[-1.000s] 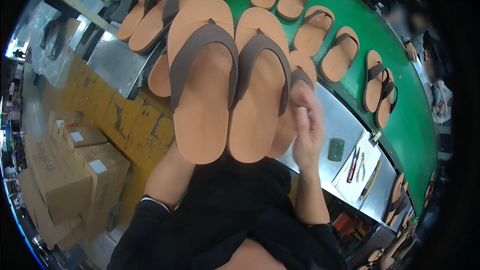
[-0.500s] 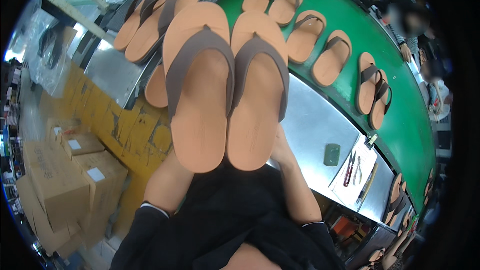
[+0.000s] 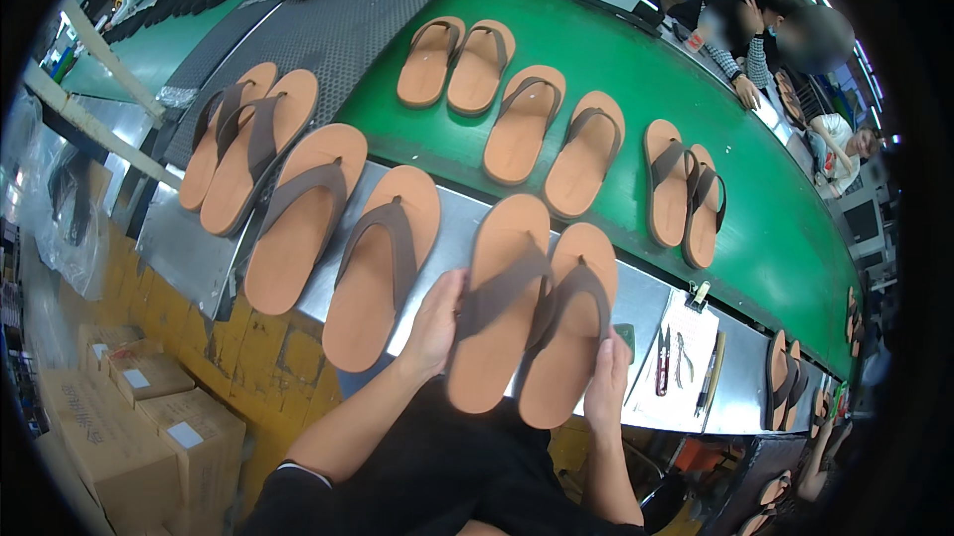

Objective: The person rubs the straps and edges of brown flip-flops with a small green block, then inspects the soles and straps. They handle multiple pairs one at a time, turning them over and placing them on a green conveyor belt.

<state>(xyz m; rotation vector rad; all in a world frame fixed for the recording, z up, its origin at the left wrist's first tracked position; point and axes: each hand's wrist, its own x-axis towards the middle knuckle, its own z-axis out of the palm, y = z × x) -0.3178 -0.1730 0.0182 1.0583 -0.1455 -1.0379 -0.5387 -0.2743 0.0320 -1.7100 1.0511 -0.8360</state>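
Note:
A pair of flip-flops with tan footbeds and brown straps is held in front of me, side by side and toes away. My left hand (image 3: pixel 437 322) grips the outer edge of the left flip-flop (image 3: pixel 483 372). Around the outer edge of the right flip-flop (image 3: pixel 554 384) closes my right hand (image 3: pixel 607 384). The undersides of both are out of sight. Just left of my left hand, another flip-flop (image 3: pixel 360 312) lies on the metal ledge (image 3: pixel 452 203), and its like (image 3: pixel 288 248) lies farther left.
More pairs sit on the green conveyor belt (image 3: pixel 775 258) and the black textured mat (image 3: pixel 383 19). A clipboard (image 3: pixel 686 327) with pliers and pens lies to the right on the ledge. Cardboard boxes (image 3: pixel 109 427) stand at lower left. People are across the belt.
The held pair has come down and right in the picture, uncovering two flip-flops on the ledge. My view has shifted, showing more of the far side.

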